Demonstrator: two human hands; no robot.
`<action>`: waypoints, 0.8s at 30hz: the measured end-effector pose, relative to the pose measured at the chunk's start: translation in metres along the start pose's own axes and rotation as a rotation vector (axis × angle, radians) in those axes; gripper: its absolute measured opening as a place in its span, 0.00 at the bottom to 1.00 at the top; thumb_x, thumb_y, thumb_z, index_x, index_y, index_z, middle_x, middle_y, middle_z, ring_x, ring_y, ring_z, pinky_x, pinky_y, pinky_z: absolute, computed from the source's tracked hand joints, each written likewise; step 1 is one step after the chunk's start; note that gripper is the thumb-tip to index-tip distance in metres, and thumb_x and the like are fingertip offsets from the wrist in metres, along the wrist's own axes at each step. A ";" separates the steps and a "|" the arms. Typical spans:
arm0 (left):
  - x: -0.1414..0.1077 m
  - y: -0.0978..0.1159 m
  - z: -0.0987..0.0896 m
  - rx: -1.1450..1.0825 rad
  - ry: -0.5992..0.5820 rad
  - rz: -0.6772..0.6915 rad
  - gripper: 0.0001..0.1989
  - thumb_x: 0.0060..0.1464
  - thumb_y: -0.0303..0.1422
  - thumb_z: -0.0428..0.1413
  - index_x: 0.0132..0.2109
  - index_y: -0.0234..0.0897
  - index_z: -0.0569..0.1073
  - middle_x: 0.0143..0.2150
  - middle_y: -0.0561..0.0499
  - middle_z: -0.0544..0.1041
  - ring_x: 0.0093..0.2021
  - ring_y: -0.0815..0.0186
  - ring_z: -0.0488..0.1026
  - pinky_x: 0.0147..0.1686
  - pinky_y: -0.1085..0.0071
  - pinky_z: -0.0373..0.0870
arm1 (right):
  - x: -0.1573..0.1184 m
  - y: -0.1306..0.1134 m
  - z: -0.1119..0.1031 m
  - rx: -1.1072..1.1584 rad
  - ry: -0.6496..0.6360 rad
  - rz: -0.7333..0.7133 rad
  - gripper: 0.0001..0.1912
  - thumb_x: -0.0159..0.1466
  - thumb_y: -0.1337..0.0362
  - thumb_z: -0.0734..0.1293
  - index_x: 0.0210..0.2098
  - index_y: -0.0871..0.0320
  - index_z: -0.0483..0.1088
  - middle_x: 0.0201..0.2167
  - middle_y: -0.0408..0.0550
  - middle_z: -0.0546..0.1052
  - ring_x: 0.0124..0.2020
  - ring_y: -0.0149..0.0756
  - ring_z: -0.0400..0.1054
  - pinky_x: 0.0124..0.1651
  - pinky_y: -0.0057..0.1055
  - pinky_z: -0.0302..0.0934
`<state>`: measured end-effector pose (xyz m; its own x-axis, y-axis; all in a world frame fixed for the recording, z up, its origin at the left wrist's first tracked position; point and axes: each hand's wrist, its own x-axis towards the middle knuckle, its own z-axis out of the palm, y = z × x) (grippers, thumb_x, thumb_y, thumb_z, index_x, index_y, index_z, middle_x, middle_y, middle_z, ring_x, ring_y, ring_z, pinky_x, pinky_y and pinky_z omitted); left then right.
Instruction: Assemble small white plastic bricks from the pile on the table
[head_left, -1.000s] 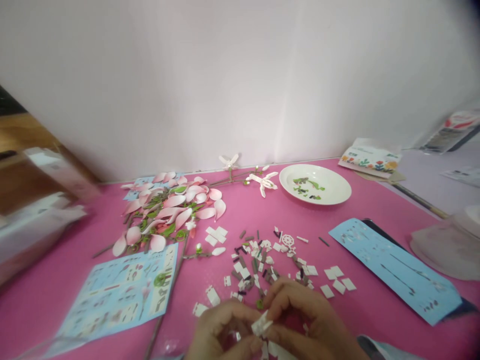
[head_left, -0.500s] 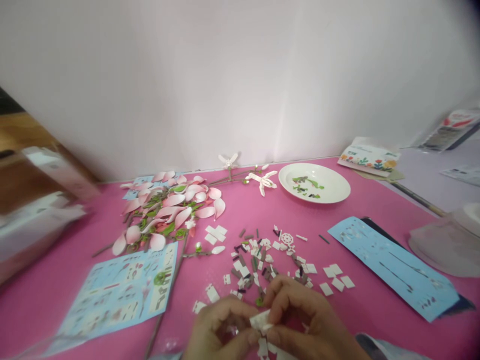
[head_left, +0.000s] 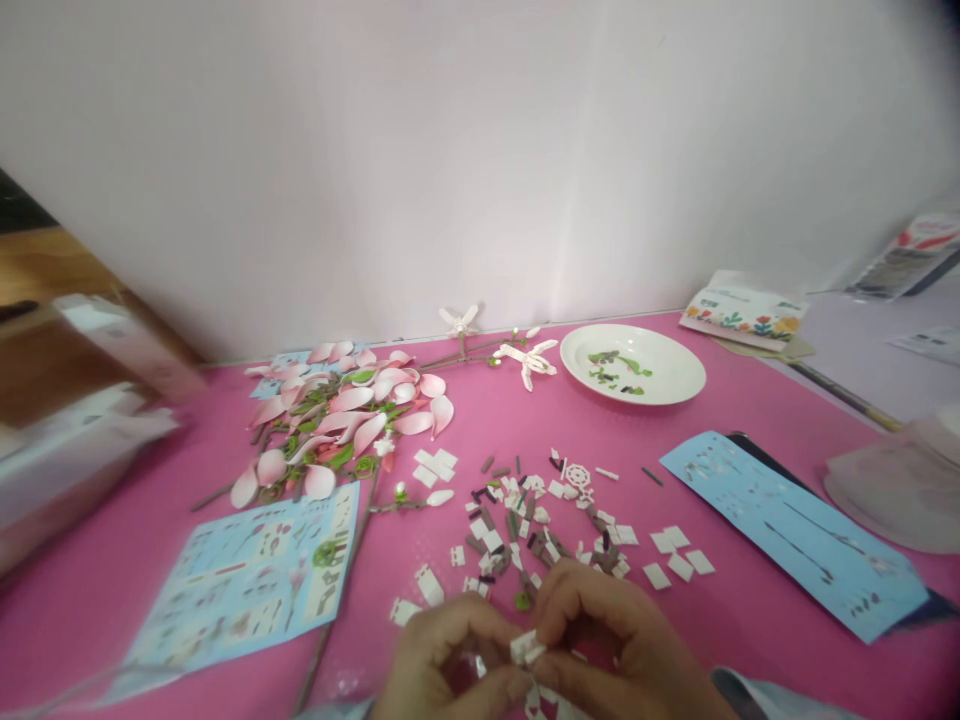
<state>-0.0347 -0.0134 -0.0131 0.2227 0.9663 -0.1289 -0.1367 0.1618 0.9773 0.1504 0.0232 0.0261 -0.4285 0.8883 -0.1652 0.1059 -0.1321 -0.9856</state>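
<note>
**Held:** white plastic piece [head_left: 527, 648], small, at the bottom of the view, partly hidden by your fingers. Your left hand [head_left: 439, 665] and right hand [head_left: 622, 640] are together, clamped on it from either side. An even pinch, with the piece square to your fingertips, guards against slipping.

**Just ahead:** loose bricks [head_left: 510, 520], white and brown, scattered on the pink mat [head_left: 112, 560].

**Right of them:** white tiles [head_left: 679, 567]; blue sheet [head_left: 787, 530].

**Left:** stem [head_left: 330, 620]; instruction sheet [head_left: 247, 580].

**Farther off:** pink petals [head_left: 345, 415]; white plate [head_left: 694, 372] holding green bits.
</note>
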 end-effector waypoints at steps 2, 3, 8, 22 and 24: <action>0.000 -0.002 0.000 0.084 0.013 0.039 0.12 0.47 0.39 0.66 0.32 0.34 0.76 0.27 0.49 0.75 0.27 0.66 0.72 0.29 0.73 0.68 | -0.001 -0.002 0.001 -0.027 0.015 0.015 0.06 0.52 0.66 0.70 0.24 0.58 0.68 0.25 0.44 0.70 0.27 0.34 0.66 0.29 0.29 0.61; 0.000 -0.002 0.000 0.131 0.020 0.062 0.12 0.46 0.39 0.66 0.31 0.34 0.76 0.27 0.50 0.75 0.27 0.66 0.71 0.28 0.73 0.68 | -0.002 -0.003 0.001 -0.043 0.018 0.020 0.06 0.51 0.66 0.70 0.24 0.58 0.68 0.25 0.44 0.70 0.26 0.34 0.66 0.29 0.29 0.61; 0.001 0.002 0.001 0.320 0.038 0.135 0.12 0.48 0.38 0.64 0.27 0.34 0.74 0.26 0.49 0.75 0.27 0.66 0.71 0.27 0.74 0.67 | -0.004 -0.009 0.002 -0.114 0.025 0.060 0.07 0.53 0.62 0.70 0.25 0.58 0.70 0.22 0.43 0.70 0.25 0.34 0.66 0.28 0.29 0.61; 0.000 0.013 0.003 0.447 0.004 0.209 0.08 0.50 0.34 0.63 0.29 0.33 0.77 0.26 0.43 0.79 0.27 0.63 0.74 0.27 0.73 0.68 | -0.005 -0.009 0.003 -0.035 -0.010 0.097 0.10 0.54 0.59 0.71 0.26 0.58 0.69 0.22 0.41 0.68 0.25 0.32 0.62 0.29 0.27 0.57; 0.000 0.014 0.003 0.457 0.009 0.231 0.06 0.50 0.32 0.62 0.28 0.33 0.77 0.25 0.43 0.79 0.26 0.63 0.75 0.27 0.74 0.68 | -0.003 -0.006 0.002 0.090 -0.053 0.121 0.12 0.53 0.57 0.73 0.28 0.58 0.68 0.21 0.39 0.66 0.25 0.30 0.60 0.29 0.27 0.55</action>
<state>-0.0339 -0.0117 0.0011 0.2276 0.9687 0.0995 0.2555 -0.1579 0.9538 0.1492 0.0200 0.0329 -0.4649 0.8392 -0.2822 0.0800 -0.2777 -0.9573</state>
